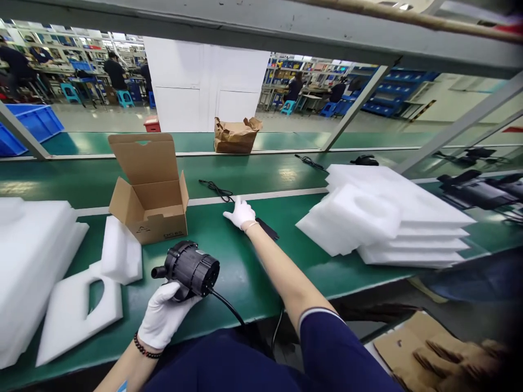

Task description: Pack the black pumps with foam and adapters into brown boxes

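My left hand [163, 321] grips the black pump [192, 269] at lower centre, steadying it on the green surface [229, 261]. My right hand [241, 213], fingers spread, presses the flat black piece [267, 228] mid-frame, beside the open carton [149, 204] kept within reach.

A bright factory hall with blue crates [28, 128], stools [125, 98] and seemingly distant workbenches [310, 98].

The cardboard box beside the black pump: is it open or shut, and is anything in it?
Open. The cardboard box has its lid standing upright and side flaps spread; the visible interior shows only bare cardboard, though its bottom is hidden.
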Available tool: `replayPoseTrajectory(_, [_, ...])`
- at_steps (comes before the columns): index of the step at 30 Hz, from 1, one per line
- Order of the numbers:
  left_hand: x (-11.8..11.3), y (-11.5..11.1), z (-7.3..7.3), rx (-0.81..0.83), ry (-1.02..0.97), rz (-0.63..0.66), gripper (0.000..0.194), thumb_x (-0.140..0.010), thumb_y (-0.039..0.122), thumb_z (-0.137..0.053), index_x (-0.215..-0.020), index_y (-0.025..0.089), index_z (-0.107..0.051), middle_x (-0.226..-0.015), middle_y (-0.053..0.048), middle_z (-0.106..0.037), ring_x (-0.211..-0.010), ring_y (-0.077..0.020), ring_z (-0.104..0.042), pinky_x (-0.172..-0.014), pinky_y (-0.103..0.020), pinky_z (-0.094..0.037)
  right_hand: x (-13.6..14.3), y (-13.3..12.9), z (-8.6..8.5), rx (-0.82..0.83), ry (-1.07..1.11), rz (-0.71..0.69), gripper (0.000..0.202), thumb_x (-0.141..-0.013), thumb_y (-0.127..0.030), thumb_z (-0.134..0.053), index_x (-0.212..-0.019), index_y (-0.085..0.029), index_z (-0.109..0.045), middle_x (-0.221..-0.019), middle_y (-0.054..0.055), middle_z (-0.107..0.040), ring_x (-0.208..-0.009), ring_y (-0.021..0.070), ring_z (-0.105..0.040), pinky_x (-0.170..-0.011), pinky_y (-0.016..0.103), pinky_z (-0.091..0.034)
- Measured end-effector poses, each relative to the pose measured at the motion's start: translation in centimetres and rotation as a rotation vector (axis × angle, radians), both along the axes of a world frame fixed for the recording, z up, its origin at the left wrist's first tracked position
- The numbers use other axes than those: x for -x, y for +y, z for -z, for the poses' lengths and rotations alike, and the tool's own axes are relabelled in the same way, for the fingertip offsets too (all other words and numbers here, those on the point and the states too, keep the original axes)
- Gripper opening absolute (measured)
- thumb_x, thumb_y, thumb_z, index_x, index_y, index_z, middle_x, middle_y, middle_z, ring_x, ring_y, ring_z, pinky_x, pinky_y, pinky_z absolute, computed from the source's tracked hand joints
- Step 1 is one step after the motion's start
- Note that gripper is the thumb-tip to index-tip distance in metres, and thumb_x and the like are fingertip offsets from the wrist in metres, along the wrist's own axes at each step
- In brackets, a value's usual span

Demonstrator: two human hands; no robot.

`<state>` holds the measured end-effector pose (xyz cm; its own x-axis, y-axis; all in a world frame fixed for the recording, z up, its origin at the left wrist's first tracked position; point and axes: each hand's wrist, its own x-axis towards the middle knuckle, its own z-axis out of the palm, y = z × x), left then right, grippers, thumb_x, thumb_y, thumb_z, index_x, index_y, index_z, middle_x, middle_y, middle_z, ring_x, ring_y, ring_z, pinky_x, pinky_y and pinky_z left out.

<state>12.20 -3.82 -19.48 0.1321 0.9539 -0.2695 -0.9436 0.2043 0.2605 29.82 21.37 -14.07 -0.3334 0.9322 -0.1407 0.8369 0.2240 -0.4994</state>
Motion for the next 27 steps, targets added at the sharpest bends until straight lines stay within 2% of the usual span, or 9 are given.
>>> replayPoseTrajectory(3, [-0.3,-0.6,0.3,-0.042,-0.057,0.022,0.062,-0.084,0.016,-0.053,-0.144,0.03,-0.049,-0.135,-0.006,-0.063,-0.139,-0.0313,-0.045,-0.12,-0.063,-0.017,-1.4,3.0,0.2,-0.044,-0.07,0.051,0.048,-0.1,-0.027,-0.038,-0.144,-0.011,-0.048,-0.136,0.018,-0.059,-0.127,0.027,-0.054,-0.107,0.039,-0.041])
replayPoseTrajectory(7, [0.4,-1.4,0.5,-0.091,-0.087,0.089,0.065,-0.09,0.017,-0.047,-0.15,0.039,-0.035,-0.144,-0.002,-0.054,-0.142,-0.0302,-0.039,-0.122,-0.06,-0.012,-5.3,2.0,-1.3,-0.147,-0.161,0.033,0.038,-0.099,-0.031,-0.041,-0.127,-0.023,-0.066,-0.131,0.006,-0.064,-0.122,0.0238,-0.057,-0.107,0.033,-0.04])
replayPoseTrajectory(10, [0.9,-1.5,0.8,-0.07,-0.05,0.107,0.073,-0.087,0.008,-0.043,-0.15,0.043,-0.03,-0.147,0.0,-0.05,-0.142,-0.0312,-0.035,-0.12,-0.063,-0.015,-10.2,0.2,-5.1,-0.262,-0.207,0.075,0.04,-0.094,-0.046,-0.052,-0.123,-0.023,-0.067,-0.132,0.008,-0.062,-0.122,0.0278,-0.056,-0.106,0.037,-0.041])
replayPoseTrajectory(13, [1.0,-1.6,1.3,-0.054,-0.048,0.131,0.077,-0.086,0.005,-0.041,-0.151,0.043,-0.029,-0.148,0.001,-0.049,-0.144,-0.0311,-0.031,-0.12,-0.064,-0.016,-16.8,-0.7,-9.6,-0.455,-0.358,0.299,0.055,-0.091,-0.058,-0.055,-0.123,-0.015,-0.065,-0.125,0.016,-0.064,-0.115,0.029,-0.058,-0.1,0.039,-0.042])
replayPoseTrajectory(16, [1.0,-1.9,1.8,-0.059,-0.083,0.155,0.077,-0.086,0.005,-0.041,-0.153,0.041,-0.027,-0.149,0.0,-0.048,-0.145,-0.0303,-0.026,-0.121,-0.063,-0.015,-22.6,-0.9,-12.1,-0.313,-0.596,0.454,0.056,-0.076,-0.054,-0.074,-0.097,-0.003,-0.07,-0.093,0.021,-0.068,-0.091,0.0265,-0.063,-0.085,0.037,-0.045])
replayPoseTrajectory(19, [1.3,-2.2,2.1,-0.079,-0.136,0.187,0.074,-0.089,0.007,-0.04,-0.154,0.036,-0.024,-0.15,-0.001,-0.046,-0.146,-0.0292,-0.023,-0.122,-0.06,-0.012,-25.3,-1.9,-12.0,-0.328,-0.644,0.468,0.051,-0.075,-0.049,-0.076,-0.093,-0.002,-0.068,-0.09,0.021,-0.067,-0.087,0.0269,-0.062,-0.08,0.038,-0.044])
replayPoseTrajectory(23, [1.4,-2.4,2.0,-0.094,-0.166,0.168,0.072,-0.088,0.005,-0.038,-0.153,0.036,-0.03,-0.147,-0.003,-0.051,-0.145,-0.0279,-0.031,-0.122,-0.06,-0.012,-24.5,-5.1,-10.4,-0.718,-0.628,0.47,0.048,-0.087,-0.052,-0.06,-0.1,-0.006,-0.066,-0.097,0.021,-0.066,-0.094,0.0324,-0.061,-0.08,0.041,-0.045])
replayPoseTrajectory(25, [1.2,-2.4,1.7,-0.082,-0.168,0.142,0.067,-0.087,0.005,-0.04,-0.148,0.035,-0.042,-0.14,-0.003,-0.058,-0.141,-0.029,-0.039,-0.121,-0.061,-0.014,-22.7,-6.5,-9.4,-0.954,-0.548,0.334,0.045,-0.084,-0.052,-0.061,-0.092,-0.009,-0.068,-0.087,0.018,-0.066,-0.089,0.0329,-0.062,-0.078,0.042,-0.046])
replayPoseTrajectory(27, [0.9,-2.5,1.3,-0.058,-0.18,0.115,0.055,-0.088,0.009,-0.044,-0.135,0.032,-0.059,-0.13,-0.004,-0.066,-0.136,-0.0311,-0.047,-0.12,-0.063,-0.015,-20.3,-7.3,-7.8,-1.061,-0.412,0.056,0.038,-0.083,-0.048,-0.06,-0.09,-0.011,-0.069,-0.084,0.015,-0.066,-0.087,0.0315,-0.062,-0.078,0.043,-0.048])
